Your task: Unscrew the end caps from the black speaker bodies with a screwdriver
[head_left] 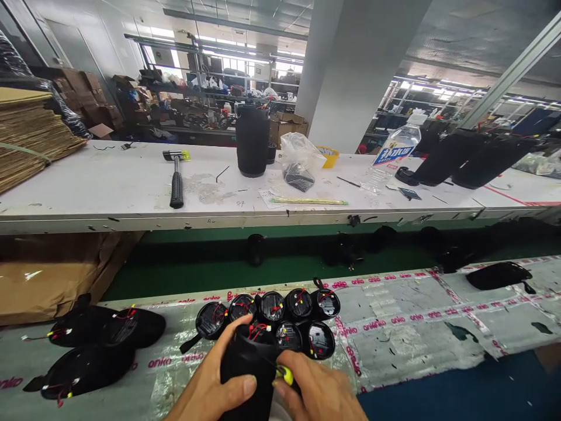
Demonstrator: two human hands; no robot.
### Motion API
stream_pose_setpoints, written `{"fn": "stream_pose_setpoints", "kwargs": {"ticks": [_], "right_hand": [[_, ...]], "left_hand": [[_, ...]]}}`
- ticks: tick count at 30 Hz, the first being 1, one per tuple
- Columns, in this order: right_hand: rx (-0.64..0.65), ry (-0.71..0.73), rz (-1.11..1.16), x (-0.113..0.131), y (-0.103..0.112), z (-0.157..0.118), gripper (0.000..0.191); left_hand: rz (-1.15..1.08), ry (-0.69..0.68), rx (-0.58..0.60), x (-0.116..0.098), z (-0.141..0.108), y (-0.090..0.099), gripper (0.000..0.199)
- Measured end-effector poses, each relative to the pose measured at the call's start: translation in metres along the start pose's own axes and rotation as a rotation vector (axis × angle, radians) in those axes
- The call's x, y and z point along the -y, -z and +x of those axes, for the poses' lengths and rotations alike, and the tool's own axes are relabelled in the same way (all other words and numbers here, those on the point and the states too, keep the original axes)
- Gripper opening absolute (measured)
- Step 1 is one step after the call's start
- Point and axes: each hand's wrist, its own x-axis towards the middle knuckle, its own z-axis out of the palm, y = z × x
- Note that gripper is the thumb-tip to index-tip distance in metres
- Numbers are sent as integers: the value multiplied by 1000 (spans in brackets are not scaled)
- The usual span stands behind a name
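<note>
Black cylinder (245,365): at the bottom centre of the frame, upright or nearly so, its open top towards the upper edge.
Left hand (219,380): wraps the cylinder's left side, thumb across the front and fingers behind.
Right hand (318,386): fingers closed in a pinch on a yellow-ended piece (286,375), beside the cylinder's upper right wall; the rest of that piece is hidden, so whether it touches the wall I cannot tell.
Red wires (258,332): loose in the open top with a pale plug, so this unit looks unfinished.
Seven round black units (272,306): grouped just beyond the hands on the film-covered near desk (394,345), tops open and wires showing; they seem to be at a like stage, none visibly capped.
Three black units (90,365): lower left of the frame, wires and plugs hanging out, likewise open.
Far desk (210,199): across the middle of the frame, with a hammer (176,184) left of centre and a standing black cylinder (253,140) near the centre, wires at its top.
</note>
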Motion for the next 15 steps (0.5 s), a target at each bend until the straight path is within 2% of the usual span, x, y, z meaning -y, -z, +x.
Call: {"fn": "stream_pose_setpoints", "kwargs": {"ticks": [3,6,15], "right_hand": [[24,155,-192,-8,22,10,10],[91,210,-261,-8,33,14,11],[122,256,-364,-9,35,14,27]], "left_hand": [[85,-23,12,1,2,-1,88],[152,-31,-8,0,2,-4,86],[243,-40,-48,-5,1,-11,87]]}}
